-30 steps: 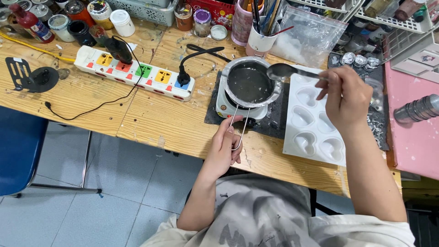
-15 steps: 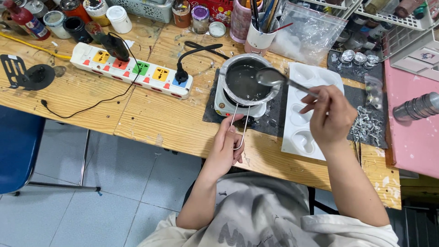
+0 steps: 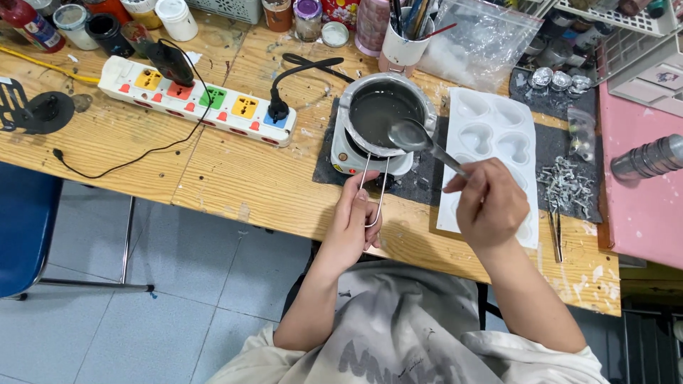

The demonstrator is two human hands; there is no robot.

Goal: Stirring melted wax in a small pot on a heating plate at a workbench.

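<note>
Gripping spoon (image 3: 411,134) over pot (image 3: 385,112), right hand (image 3: 486,203)

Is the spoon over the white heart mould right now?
No, the spoon in the right hand sits over the metal pot, beside the mould.

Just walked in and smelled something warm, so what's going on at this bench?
A person sits at a wooden table with a small metal pot of clear liquid on a little white electric hotplate. Their left hand grips the pot's wire handle, and their right hand holds a metal spoon, its bowl over the pot's near rim. Beside the pot lies a white mould with heart-shaped cavities. A colourful power strip lies to the left.
</note>
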